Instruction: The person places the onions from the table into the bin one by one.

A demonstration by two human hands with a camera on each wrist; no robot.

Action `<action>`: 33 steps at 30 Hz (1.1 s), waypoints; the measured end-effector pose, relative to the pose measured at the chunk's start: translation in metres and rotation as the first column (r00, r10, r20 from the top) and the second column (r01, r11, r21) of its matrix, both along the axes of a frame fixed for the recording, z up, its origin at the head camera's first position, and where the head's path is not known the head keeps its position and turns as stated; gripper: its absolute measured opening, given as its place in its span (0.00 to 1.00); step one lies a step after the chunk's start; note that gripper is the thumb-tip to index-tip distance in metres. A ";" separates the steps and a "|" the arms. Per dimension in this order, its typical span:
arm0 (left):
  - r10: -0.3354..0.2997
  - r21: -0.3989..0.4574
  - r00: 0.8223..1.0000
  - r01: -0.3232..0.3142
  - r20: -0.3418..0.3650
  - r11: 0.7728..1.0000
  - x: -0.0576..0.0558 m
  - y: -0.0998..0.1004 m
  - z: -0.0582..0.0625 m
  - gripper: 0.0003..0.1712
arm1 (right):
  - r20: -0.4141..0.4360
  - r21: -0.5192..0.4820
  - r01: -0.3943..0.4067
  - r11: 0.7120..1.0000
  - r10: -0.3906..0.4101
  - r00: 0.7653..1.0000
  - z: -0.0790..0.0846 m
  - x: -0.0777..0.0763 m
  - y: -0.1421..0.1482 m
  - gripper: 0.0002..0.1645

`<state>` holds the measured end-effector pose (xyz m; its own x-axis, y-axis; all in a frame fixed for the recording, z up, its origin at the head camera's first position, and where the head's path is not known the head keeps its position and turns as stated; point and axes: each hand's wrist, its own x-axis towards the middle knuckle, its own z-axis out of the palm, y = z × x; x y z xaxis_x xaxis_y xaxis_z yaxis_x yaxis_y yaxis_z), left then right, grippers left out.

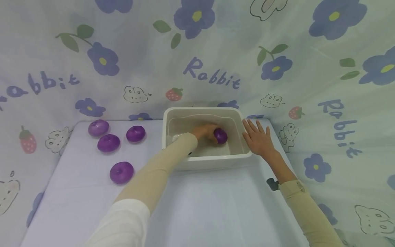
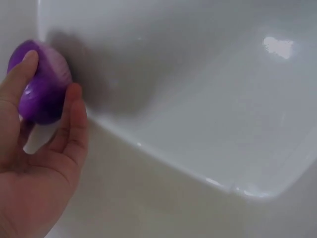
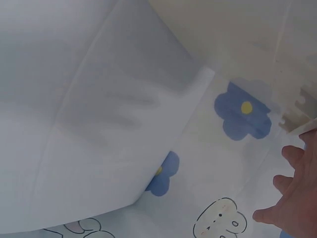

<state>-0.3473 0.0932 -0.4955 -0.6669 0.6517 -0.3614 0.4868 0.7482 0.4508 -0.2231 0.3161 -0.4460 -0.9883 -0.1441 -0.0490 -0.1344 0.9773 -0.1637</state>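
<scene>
Purple onion (image 1: 220, 136) inside the white bin (image 1: 213, 158), R of its ctr., held in a person's L hand (image 1: 205, 131). Wrist cam view, L side: the onion sits btwn thumb and fingers (image 2: 78, 124), out toward the tips, w/ a gap showing btwn it and the palm. Thumb lies along one side, tip on the purple skin; the bent fingers come up on the opp. side, parted abt. the onion's width. Onion's paler patch faces up and away from the palm. Can't tell if its underside touches the bin floor.

R hand (image 1: 259, 140), fingers straight and spread, holds nothing; tips at the bin's R rim, outside. Exact contact w/ rim can't be made out.

To the L of the bin, four more onions on the white surface (image 1: 210, 199): one at the far L corner (image 1: 98, 128), one just beside it, nearer the camera (image 1: 108, 143), one closer to the bin (image 1: 135, 133), one apart, nearest the camera (image 1: 121, 173). Beige sleeves on both arms; L sleeve (image 1: 151, 178) crosses the bin's near L corner. Behind: a pale backdrop (image 1: 142, 58) w/ blue flowers, strawberries, rabbits and "Rabbit" lettering.
</scene>
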 end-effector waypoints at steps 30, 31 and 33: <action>-0.006 0.023 1.000 0.006 0.005 1.000 0.012 0.006 0.000 0.47 | -0.004 -0.006 -0.004 1.000 0.004 1.000 -0.004 -0.001 0.002 0.37; 0.000 0.024 1.000 0.000 0.006 1.000 0.014 0.005 0.001 0.47 | -0.004 -0.005 -0.003 1.000 0.003 1.000 -0.003 -0.001 0.002 0.37; 0.008 0.025 1.000 -0.008 0.014 1.000 0.014 0.005 0.002 0.48 | -0.002 -0.004 0.000 1.000 0.000 1.000 -0.002 0.000 0.001 0.37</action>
